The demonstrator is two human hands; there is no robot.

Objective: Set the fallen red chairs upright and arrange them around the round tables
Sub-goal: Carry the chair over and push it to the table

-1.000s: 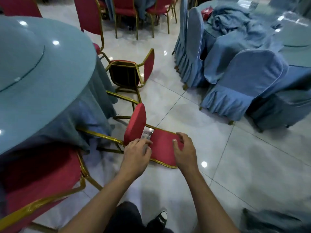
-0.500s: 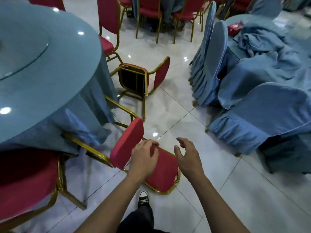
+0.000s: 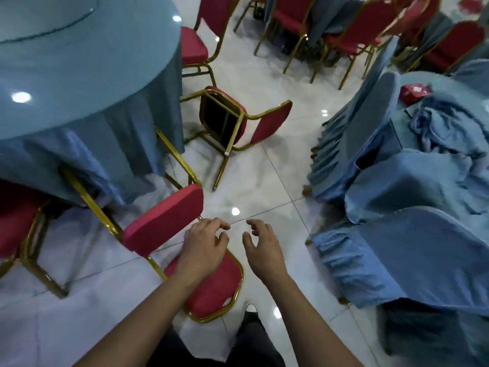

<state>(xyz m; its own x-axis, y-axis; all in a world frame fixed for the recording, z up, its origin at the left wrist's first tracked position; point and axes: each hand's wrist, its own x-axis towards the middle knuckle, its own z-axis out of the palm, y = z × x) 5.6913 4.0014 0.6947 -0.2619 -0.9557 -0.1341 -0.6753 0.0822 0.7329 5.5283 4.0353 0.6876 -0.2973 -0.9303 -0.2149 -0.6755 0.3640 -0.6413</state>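
Since hands came off it a second ago, near red chair [image 3: 169, 231] lying tipped beside round table [image 3: 79, 75], legs under the cloth. Left hand [image 3: 203, 247] and right hand [image 3: 260, 247] over it, fingers loose, gripping nothing. Second fallen chair [image 3: 238, 120] beyond. Neither righted yet.

Round table [image 3: 79, 62] left; fallen chair [image 3: 232, 123] right of it

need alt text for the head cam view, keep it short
Two bare hands, left hand and right hand, hover with loosely curled fingers over a fallen red chair lying beside a round table draped in blue cloth. A second fallen red chair lies behind it on the tiled floor.
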